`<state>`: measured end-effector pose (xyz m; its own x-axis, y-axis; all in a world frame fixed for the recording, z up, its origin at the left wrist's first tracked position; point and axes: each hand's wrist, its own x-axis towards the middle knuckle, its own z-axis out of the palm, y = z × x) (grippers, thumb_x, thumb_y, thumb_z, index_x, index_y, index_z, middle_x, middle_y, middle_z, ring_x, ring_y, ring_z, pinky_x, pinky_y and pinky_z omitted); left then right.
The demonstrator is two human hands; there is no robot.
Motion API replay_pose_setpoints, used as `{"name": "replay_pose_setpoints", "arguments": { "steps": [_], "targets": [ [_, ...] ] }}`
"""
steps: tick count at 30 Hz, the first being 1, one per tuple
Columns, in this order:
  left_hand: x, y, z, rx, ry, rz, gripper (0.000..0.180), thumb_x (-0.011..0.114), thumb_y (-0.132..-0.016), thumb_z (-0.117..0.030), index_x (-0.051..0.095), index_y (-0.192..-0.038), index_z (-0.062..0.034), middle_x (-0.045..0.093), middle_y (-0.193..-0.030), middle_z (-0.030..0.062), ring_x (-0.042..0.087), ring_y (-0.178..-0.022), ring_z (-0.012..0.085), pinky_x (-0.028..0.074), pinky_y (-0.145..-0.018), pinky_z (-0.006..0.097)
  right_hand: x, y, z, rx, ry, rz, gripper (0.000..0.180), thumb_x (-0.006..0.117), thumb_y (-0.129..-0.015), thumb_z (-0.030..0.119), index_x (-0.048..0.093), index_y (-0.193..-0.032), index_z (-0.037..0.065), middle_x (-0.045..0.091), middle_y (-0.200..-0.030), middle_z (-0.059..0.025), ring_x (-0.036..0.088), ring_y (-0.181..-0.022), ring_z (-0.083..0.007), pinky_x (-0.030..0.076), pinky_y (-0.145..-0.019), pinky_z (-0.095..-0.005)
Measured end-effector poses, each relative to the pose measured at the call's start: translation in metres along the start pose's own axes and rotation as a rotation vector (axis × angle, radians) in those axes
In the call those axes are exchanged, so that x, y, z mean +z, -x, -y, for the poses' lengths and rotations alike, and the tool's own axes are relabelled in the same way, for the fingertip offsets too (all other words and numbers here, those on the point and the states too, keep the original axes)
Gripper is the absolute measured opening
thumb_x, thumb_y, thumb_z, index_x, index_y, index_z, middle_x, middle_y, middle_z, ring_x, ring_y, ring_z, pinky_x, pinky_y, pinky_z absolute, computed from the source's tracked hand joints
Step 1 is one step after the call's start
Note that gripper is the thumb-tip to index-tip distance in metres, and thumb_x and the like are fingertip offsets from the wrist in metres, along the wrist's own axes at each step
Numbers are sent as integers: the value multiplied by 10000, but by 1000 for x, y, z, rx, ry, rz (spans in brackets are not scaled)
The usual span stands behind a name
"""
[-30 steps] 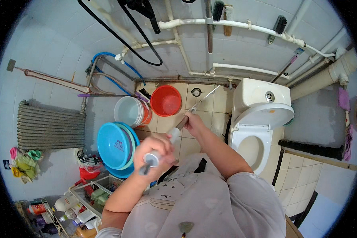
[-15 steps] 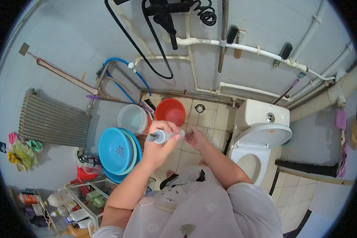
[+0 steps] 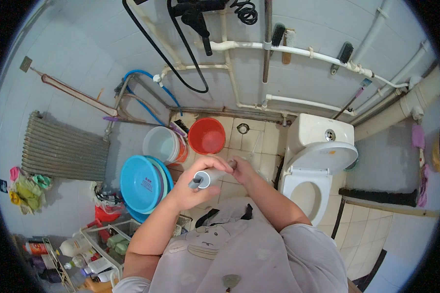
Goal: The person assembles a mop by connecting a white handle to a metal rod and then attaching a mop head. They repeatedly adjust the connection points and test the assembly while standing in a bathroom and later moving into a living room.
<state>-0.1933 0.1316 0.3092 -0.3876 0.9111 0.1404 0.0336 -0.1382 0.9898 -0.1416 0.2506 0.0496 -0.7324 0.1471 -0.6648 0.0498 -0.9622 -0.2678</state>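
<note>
A ribbed grey radiator (image 3: pixel 63 146) hangs on the tiled left wall, with a wire rack of bottles (image 3: pixel 90 256) near the floor below it. Next along, blue basins (image 3: pixel 142 183) lean on edge, and beyond them stand a clear bucket (image 3: pixel 162 144) and a red bucket (image 3: pixel 207 136) on the beige floor tiles (image 3: pixel 249 139).

In the middle, the left hand (image 3: pixel 193 183) is curled tight around a grey tube-shaped handle (image 3: pixel 208 178), its open end pointing left toward the basins. The right hand (image 3: pixel 243 168) meets the far end of that handle; its fingers are bunched there, though I cannot tell how firmly they grip.

White pipes (image 3: pixel 288 49) run across the far wall with brushes (image 3: pixel 278 34) hung on them and a black hose (image 3: pixel 181 58) looping down. To the right sits a white toilet (image 3: pixel 313 166), lid up, against the wall.
</note>
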Motion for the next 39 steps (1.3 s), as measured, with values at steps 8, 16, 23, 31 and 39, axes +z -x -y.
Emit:
{"name": "replay_pose_setpoints", "arguments": {
  "steps": [8, 16, 23, 31, 39],
  "targets": [
    [0, 20, -3, -25, 26, 237, 449, 568, -816, -474, 509, -967, -56, 535, -975, 117, 526, -947, 247, 302, -988, 436, -13, 8, -18, -43, -49, -75, 40, 457, -828, 58, 493, -846, 54, 504, -807, -68, 517, -705, -175, 471, -600, -282],
    [-9, 47, -18, 74, 15, 272, 359, 690, -746, -194, 470, -1002, -73, 545, -967, 124, 528, -934, 247, 372, -912, 431, 14, 44, -51, -71, -125, -66, 61, 473, -833, 107, 498, -850, 54, 510, -775, -59, 512, -662, -165, 452, -549, -285],
    [-40, 101, 2, 91, -145, 288, 279, 679, -758, -144, 479, -939, -78, 565, -896, 92, 540, -849, 230, 427, -798, 362, 79, 115, -124, -285, 141, 47, 231, 500, -881, 266, 489, -939, 43, 527, -800, -42, 505, -640, -127, 439, -573, -271],
    [-70, 173, -11, 539, 79, 60, 308, 784, -668, -227, 522, -720, -73, 517, -566, 36, 516, -497, 205, 383, -459, 299, 102, 195, -184, -264, 389, 131, 531, 388, -957, 326, 230, -1396, 72, 519, -978, -38, 525, -807, -111, 446, -649, -244],
    [-27, 188, -38, 642, -73, 609, 355, 802, -612, -289, 505, -681, -105, 503, -553, 18, 520, -472, 215, 399, -440, 289, 57, 236, -235, -681, 784, 63, 728, 557, -821, 25, 205, -1424, 229, 399, -1152, -58, 486, -907, -154, 471, -704, -253]
  ]
}}
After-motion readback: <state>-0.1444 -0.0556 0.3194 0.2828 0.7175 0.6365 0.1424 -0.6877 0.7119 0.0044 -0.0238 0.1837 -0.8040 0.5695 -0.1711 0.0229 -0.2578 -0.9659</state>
